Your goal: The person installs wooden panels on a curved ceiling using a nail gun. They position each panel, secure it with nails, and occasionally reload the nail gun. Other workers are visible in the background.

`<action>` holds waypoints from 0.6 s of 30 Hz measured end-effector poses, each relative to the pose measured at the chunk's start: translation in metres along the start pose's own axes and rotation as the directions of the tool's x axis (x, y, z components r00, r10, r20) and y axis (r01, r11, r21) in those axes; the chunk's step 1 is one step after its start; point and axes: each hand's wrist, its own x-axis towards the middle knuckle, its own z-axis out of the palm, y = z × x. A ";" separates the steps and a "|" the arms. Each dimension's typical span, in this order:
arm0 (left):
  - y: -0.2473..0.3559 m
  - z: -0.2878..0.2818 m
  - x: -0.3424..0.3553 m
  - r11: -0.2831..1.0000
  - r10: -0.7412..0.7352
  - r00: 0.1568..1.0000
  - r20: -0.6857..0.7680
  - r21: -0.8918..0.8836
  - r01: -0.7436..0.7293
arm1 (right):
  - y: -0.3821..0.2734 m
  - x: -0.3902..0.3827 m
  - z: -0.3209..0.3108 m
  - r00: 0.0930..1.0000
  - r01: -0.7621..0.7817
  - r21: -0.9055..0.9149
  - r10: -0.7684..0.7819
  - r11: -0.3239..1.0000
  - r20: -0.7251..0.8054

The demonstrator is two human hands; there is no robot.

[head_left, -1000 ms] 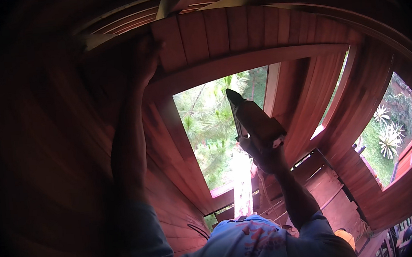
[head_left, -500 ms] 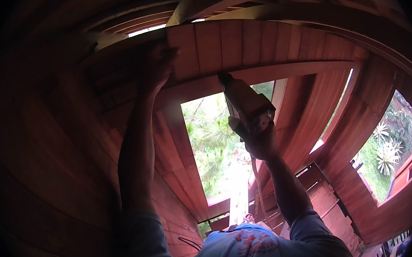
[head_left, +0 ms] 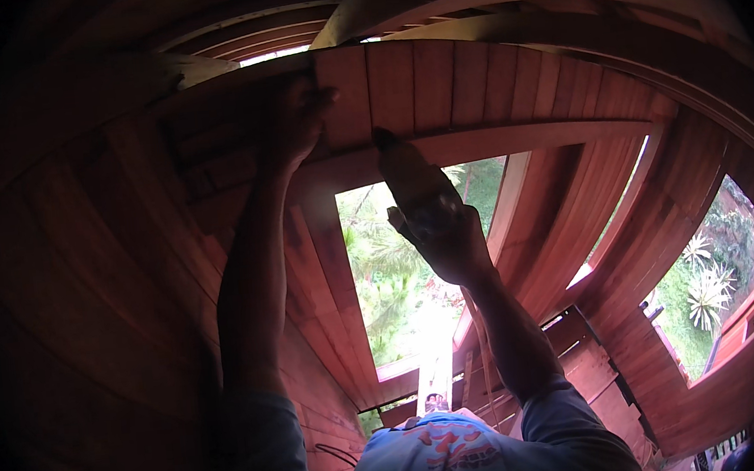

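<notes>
My left hand [head_left: 297, 121] is raised against the dark left part of the boarded wall, fingers curled. Shadow hides whether anything is in its grip. Close to its right are upright reddish wooden boards [head_left: 391, 86] above a horizontal wooden rail [head_left: 476, 142]. My right hand [head_left: 451, 245] is wrapped around a dark power tool with a narrow nose, which looks like a nail gun [head_left: 415, 178]. Its nose tips up to the lower end of the boards, just right of my left hand. A thin hose or cord [head_left: 481, 343] hangs below my right hand.
Under the rail is a window opening [head_left: 390, 279] with greenery outside. Another opening [head_left: 713, 287] is at the right. Roof beams [head_left: 512, 31] curve overhead. Plank walls [head_left: 121, 285] rise on the left. A bright, narrow plank-like strip [head_left: 436, 365] lies low in the middle.
The nail gun and my right hand have moved left and a little up, bringing the nose nearer my left hand. My left hand keeps its place on the wall; the view has shifted slightly.
</notes>
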 end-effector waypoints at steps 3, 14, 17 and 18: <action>0.001 -0.003 -0.003 0.999 -0.023 1.000 -0.009 -0.033 0.023 | -0.010 0.009 -0.001 0.999 -0.036 -0.030 0.037 0.999 0.015; 0.008 0.003 -0.002 0.998 0.054 0.998 -0.010 -0.019 -0.054 | -0.021 0.017 -0.006 0.985 -0.169 0.068 0.166 0.983 0.041; 0.010 0.001 -0.004 0.997 0.074 0.997 -0.020 0.002 -0.074 | -0.027 0.021 -0.010 0.960 -0.270 0.135 0.254 0.953 0.120; 0.010 0.002 -0.005 0.996 0.086 0.996 -0.026 -0.006 -0.086 | -0.028 0.021 -0.011 0.957 -0.281 0.158 0.263 0.947 0.122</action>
